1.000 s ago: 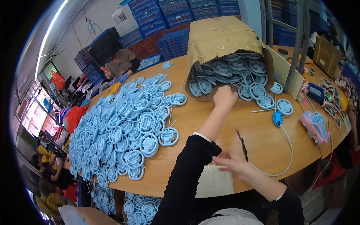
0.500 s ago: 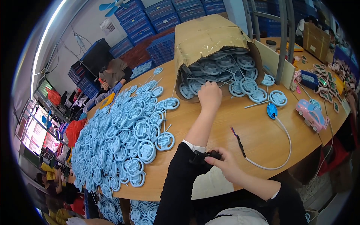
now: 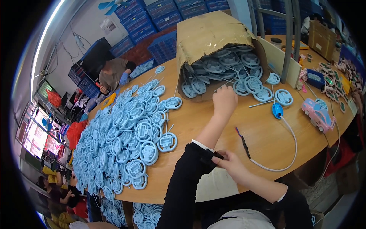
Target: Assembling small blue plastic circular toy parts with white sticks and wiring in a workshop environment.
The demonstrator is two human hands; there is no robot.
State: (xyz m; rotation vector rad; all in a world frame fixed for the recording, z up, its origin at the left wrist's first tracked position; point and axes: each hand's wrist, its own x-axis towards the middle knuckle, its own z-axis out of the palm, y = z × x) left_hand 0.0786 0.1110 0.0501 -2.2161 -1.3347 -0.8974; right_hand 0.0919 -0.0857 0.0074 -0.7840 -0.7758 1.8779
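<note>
My left hand [image 3: 225,102] is curled into a fist over the table, just in front of the cardboard box's open end. Nothing shows in its fingers. Around my left wrist, at the edge of the black sleeve, sits a black strap [image 3: 210,155]. My right hand [image 3: 230,163] pinches the end of this strap between thumb and fingers. Light-blue plastic steering-wheel-like parts with thin stems [image 3: 145,131] lie heaped to the left of my arms. More of these blue parts [image 3: 253,84] spill from the cardboard box [image 3: 213,36] ahead of my left hand.
A blue device [image 3: 277,110] with a white cable [image 3: 294,145] lies right of my hands, beside bare wire ends [image 3: 244,144]. Further right stands a pink toy car [image 3: 318,115]. Metal posts [image 3: 288,42] rise behind a pale board [image 3: 281,63]. A co-worker [image 3: 113,74] sits across the table.
My left fist has shifted slightly right and down, away from the box opening. The bulky black piece at my left wrist has turned out of sight; my right fingers stay on the strap.
</note>
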